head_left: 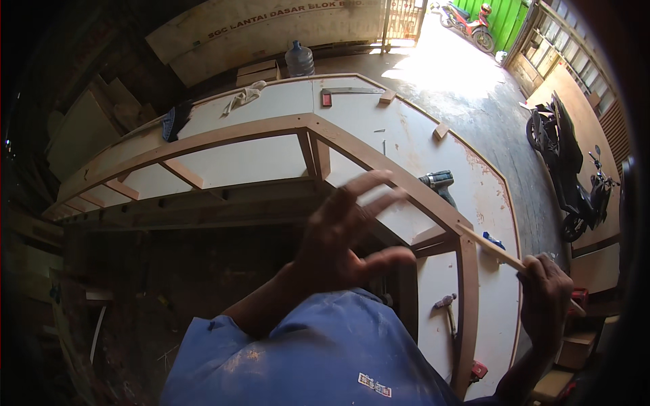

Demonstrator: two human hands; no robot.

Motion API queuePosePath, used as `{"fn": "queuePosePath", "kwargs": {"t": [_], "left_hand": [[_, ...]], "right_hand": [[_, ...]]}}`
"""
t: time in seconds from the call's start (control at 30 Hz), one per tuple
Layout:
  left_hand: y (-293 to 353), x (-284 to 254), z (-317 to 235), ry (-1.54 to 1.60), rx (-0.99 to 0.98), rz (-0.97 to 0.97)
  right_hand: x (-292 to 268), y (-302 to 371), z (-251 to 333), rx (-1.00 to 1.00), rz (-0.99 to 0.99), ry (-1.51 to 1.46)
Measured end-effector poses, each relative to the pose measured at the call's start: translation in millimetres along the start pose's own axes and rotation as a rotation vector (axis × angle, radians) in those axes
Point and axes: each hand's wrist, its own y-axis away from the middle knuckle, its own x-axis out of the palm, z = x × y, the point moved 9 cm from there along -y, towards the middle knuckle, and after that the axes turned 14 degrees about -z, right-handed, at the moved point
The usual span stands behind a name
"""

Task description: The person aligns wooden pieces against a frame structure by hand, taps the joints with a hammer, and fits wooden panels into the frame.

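Observation:
My left hand is raised over the near side of a wooden frame, its fingers spread and slightly smeared by motion, with nothing in it. At the right, my right hand is closed around a thin wooden strip. The strip's far end lies at the frame's right corner; its other end sticks out past my fist. The frame stands on a white tabletop with angled edges. Between the frame and the far edge lies a cordless drill. A hammer rests inside the frame's right side.
A handsaw, wood blocks, a small blue object and a pale cloth lie on the tabletop. A red tool sits near the lower right. Beyond stand a water jug and a black motorcycle.

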Motion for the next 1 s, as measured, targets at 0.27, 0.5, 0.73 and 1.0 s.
{"fn": "queuePosePath", "kwargs": {"t": [0.27, 0.5, 0.73, 1.0], "left_hand": [[29.5, -83.2, 121.6, -0.158, -0.025, 0.614], [74.8, -246.7, 329.4, -0.379, -0.139, 0.677], [105.6, -351.6, 458.8, -0.594, -0.265, 0.596], [113.5, -319.0, 512.6, -0.509, -0.306, 0.663]], "right_hand": [[137.0, -110.9, 301.2, -0.506, 0.272, -0.273], [241.9, -186.5, 463.9, -0.339, 0.001, -0.608], [307.4, -161.1, 424.3, 0.508, -0.292, -0.707], [425.2, -68.5, 397.5, 0.712, -0.027, -0.614]]}}
